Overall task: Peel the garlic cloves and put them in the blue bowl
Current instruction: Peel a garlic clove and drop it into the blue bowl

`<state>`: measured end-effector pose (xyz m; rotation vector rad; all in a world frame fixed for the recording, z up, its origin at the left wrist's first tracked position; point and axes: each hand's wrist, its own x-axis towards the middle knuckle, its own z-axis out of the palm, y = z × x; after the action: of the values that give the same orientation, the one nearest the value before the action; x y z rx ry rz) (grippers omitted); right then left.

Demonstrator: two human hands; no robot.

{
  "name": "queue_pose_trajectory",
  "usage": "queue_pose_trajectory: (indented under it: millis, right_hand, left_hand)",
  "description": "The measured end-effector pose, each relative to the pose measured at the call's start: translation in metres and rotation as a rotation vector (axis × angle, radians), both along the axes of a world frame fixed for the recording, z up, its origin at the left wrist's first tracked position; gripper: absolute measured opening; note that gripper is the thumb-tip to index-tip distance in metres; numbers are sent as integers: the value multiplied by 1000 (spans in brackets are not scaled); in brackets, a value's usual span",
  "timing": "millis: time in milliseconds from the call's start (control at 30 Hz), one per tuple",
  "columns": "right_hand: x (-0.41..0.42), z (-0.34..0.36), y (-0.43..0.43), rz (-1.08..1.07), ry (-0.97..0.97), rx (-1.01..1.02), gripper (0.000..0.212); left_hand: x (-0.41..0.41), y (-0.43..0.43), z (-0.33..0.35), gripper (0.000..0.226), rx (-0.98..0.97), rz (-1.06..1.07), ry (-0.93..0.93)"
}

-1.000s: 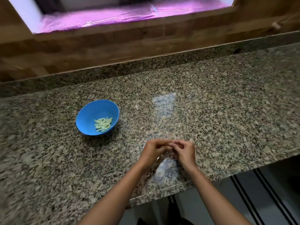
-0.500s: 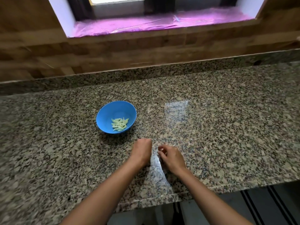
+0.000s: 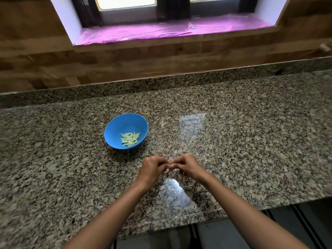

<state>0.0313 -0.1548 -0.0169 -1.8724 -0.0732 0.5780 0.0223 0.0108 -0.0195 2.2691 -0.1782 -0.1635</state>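
granite counter (image 3: 251,141) held the blue bowl (image 3: 115,130) of peeled cloves (image 3: 129,139); near the front edge i saw left hand (image 3: 152,168) and right hand (image 3: 188,166) pinching one small clove (image 3: 170,166) together.

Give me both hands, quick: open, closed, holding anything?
Left hand: fingers curled, pinching a small garlic clove held between both hands.
Right hand: fingers curled, pinching the same clove.

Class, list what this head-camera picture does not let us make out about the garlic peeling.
- Head view: what the left hand and right hand pinch is hidden by curled fingers.
- Peeled cloves in the blue bowl: too small to count.
- Pale scraps under the hands: skin or clove, unclear.
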Motion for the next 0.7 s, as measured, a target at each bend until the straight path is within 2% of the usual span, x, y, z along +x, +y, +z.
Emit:
queue_pose_trajectory:
  millis: [367, 433, 500, 567, 633, 700]
  right_hand:
    - [2, -5, -2, 48, -31, -28, 15]
    - [0, -6, 0, 51, -150, -112, 15]
    - [-1, -7, 0, 76, -358, -226, 15]
    - [-1, -9, -1, 139, -563, -291, 16]
    - [-1, -10, -2, 195, -689, -287, 19]
    - [0, -11, -4, 203, -748, -275, 31]
  left_hand:
    - [-7, 7, -13, 13, 30, -38, -275]
    - [-5, 10, -14, 15, 115, -131, -311]
    - [0, 14, -15, 33, 267, -262, -336]
    - [3, 15, -12, 40, 341, -360, -340]
    - [4, 14, -4, 35, 283, -354, -163]
    - [5, 11, 7, 28, -37, -244, 202]
